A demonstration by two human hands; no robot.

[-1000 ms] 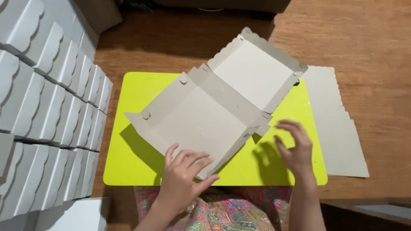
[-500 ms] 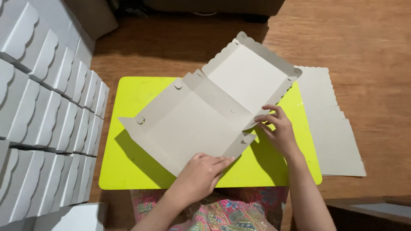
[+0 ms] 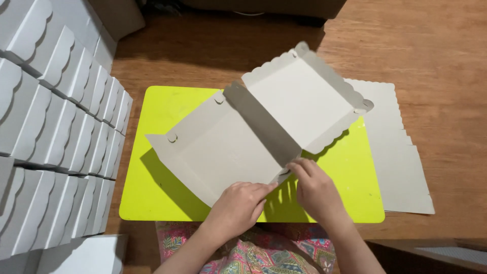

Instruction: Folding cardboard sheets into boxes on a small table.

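left hand (image 3: 238, 208): bare, no rings | right hand (image 3: 315, 192): bare, no rings | forearms: bare, no sleeves, no watch | garment (image 3: 264, 256): patterned cloth, pink, green and orange print, at lap

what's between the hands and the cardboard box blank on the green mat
Nothing visible. Both the left hand and the right hand already rest on the near edge of the box blank, which lies open on the green mat.
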